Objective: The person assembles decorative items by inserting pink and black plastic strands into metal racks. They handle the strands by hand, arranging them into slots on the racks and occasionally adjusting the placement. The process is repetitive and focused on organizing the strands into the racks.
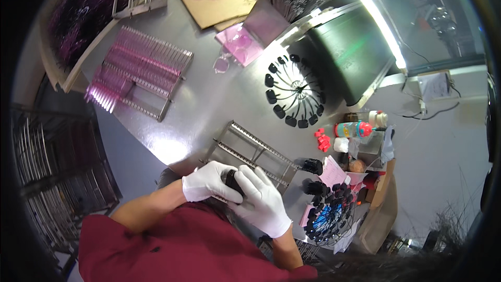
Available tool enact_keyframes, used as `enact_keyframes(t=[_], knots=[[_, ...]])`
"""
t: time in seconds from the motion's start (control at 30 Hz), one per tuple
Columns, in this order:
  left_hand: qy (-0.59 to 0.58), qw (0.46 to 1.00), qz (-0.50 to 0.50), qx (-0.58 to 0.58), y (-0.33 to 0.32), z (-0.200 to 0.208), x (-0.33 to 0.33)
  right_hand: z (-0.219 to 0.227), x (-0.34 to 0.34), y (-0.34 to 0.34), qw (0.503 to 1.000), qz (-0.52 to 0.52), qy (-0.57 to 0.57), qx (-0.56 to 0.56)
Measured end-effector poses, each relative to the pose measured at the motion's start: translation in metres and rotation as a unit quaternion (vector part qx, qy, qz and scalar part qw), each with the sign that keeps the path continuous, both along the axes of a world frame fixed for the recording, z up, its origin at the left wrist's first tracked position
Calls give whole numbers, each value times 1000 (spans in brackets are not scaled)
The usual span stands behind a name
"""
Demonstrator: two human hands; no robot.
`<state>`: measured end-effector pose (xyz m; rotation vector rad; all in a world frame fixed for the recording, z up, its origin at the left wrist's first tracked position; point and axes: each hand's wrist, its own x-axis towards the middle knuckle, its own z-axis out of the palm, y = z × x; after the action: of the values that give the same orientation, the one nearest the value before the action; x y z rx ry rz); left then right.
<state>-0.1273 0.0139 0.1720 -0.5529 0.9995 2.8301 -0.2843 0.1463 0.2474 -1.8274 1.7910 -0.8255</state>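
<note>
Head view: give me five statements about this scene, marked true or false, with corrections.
A small black object sits between the white-gloved left hand and white-gloved right hand. True.
The silver metal rack loaded with pink-purple pieces is on the person's right. False: that rack is on the left.
The wheel-like ring of black pieces lies beyond both hands. True.
The open silver metal frame nearest the hands is full of pink-purple pieces. False: its visible bars carry none.
The turquoise bottle with a red cap is right of the ring. True.

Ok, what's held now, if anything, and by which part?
A black object, in the left grip, around its left side; whether the right grip holds it too cannot be told.
</note>
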Motion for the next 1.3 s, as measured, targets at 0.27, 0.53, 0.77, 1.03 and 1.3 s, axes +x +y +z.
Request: enact_keyframes(t=[0.27, 0.53, 0.77, 1.03, 1.3], knots=[[-73, 984, 162, 26, 14, -41, -2, -70, -51, -10, 851, -193, -487, -31], [-108, 960, 181, -185, 39, -95, -19, -153, -88, -81, 891, -159, -424, 4], [-108, 964, 173, -168, 30, -84, -21, -147, -47, -110, 977, -173, -116, -53], [-99, 968, 210, -92, 36, -89, -20, -146, -55, -58, 968, -211, -124, -49], [-109, 966, 184, -145, 34, -95, -20, -147, -53, -66, 975, -186, -81, -91]])
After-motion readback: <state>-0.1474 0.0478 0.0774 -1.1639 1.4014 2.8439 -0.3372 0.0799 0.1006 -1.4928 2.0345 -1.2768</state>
